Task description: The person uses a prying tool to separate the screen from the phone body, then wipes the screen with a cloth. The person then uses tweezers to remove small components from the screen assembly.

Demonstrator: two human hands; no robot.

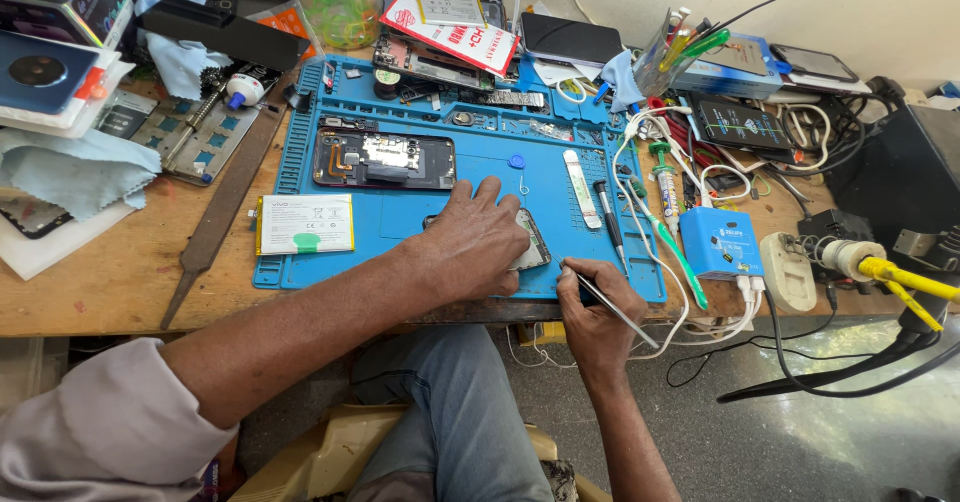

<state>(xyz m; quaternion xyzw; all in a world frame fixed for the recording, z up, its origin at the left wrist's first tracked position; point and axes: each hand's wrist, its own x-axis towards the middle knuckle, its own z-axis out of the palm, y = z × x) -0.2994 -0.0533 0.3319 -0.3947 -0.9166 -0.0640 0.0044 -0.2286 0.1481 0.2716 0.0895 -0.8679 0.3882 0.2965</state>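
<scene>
Phone (528, 242) flat on blue silicone mat (420, 227), near the mat's front edge, mostly hidden under left hand (475, 242). Left fingers spread and pressing flat on it, not clenched. At 4 o'clock from phone, right hand (590, 312) pinching thin metal tweezers (612, 307), tips at the mat's front rim. At 9 o'clock, white rectangular battery (305, 224), just apart. At 11 o'clock, opened dark phone body (383, 159), glossy. At 2 o'clock, slim white pry tool (582, 188) and dark screwdriver (610, 222). Bare mat between battery and phone. Worn wooden bench (110, 277) beyond the mat's ribbed border.
</scene>
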